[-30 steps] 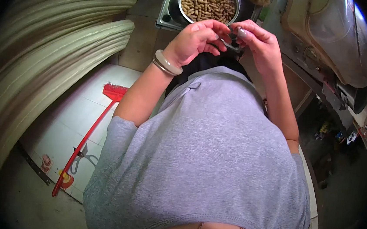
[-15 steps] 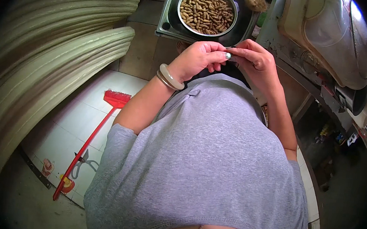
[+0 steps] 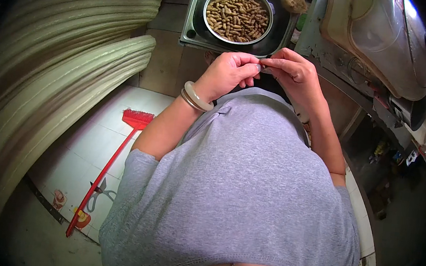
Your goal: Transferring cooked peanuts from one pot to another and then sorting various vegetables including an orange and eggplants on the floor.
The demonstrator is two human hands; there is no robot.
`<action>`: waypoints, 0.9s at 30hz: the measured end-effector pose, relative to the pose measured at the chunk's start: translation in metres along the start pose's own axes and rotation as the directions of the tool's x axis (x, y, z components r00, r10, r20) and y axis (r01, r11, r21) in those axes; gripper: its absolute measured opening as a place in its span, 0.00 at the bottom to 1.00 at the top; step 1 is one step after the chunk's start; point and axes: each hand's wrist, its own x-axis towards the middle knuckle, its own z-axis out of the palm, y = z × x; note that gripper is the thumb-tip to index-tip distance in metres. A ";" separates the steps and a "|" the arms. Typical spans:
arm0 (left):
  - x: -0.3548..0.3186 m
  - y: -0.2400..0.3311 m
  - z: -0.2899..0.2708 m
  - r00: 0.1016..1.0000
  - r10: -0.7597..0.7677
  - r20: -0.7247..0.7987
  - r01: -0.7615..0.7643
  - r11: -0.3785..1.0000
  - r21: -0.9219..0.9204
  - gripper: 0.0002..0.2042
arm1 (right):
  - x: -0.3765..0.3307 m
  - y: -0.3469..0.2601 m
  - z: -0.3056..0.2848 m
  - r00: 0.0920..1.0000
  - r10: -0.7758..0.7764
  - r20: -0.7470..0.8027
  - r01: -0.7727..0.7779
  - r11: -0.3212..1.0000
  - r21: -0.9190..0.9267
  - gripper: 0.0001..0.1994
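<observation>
Both my left hand and right hand pinch one small peanut pod between fingertips, just below the metal bowl of peanuts in the sink.

A plain grey shirt is filling the lower middle. A pale jade-green bangle and a thin silver one are showing on the wrist. The bowl is gleaming silver, its peanuts showing tan and brown. A red broom is lying on white tiles crossed by dark grout lines. Ribbed, pale olive-green sheets are running in stripes at the left. A dull grey, chipped lid is shining at the right.
</observation>
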 end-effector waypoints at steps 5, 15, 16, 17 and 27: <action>-0.001 0.004 -0.001 1.000 0.018 0.007 -0.018 0.998 -0.059 0.11 | 0.001 -0.002 0.000 0.999 0.044 -0.025 -0.042 0.997 0.060 0.10; -0.004 0.004 0.001 0.998 0.060 -0.023 -0.062 0.995 -0.078 0.10 | -0.002 -0.004 0.007 0.992 -0.016 -0.123 0.027 0.996 0.086 0.11; -0.005 0.004 0.003 0.998 0.060 -0.027 -0.062 0.995 -0.081 0.10 | -0.003 -0.003 0.008 0.991 -0.019 -0.132 0.030 0.996 0.079 0.11; -0.005 0.005 0.004 0.998 0.060 -0.031 -0.063 0.994 -0.084 0.10 | -0.003 -0.002 0.008 0.990 -0.023 -0.141 0.034 0.997 0.072 0.11; -0.011 0.020 0.006 0.993 0.066 -0.096 -0.074 0.994 -0.079 0.10 | -0.005 -0.012 0.001 0.950 0.165 -0.264 -0.083 0.952 0.296 0.09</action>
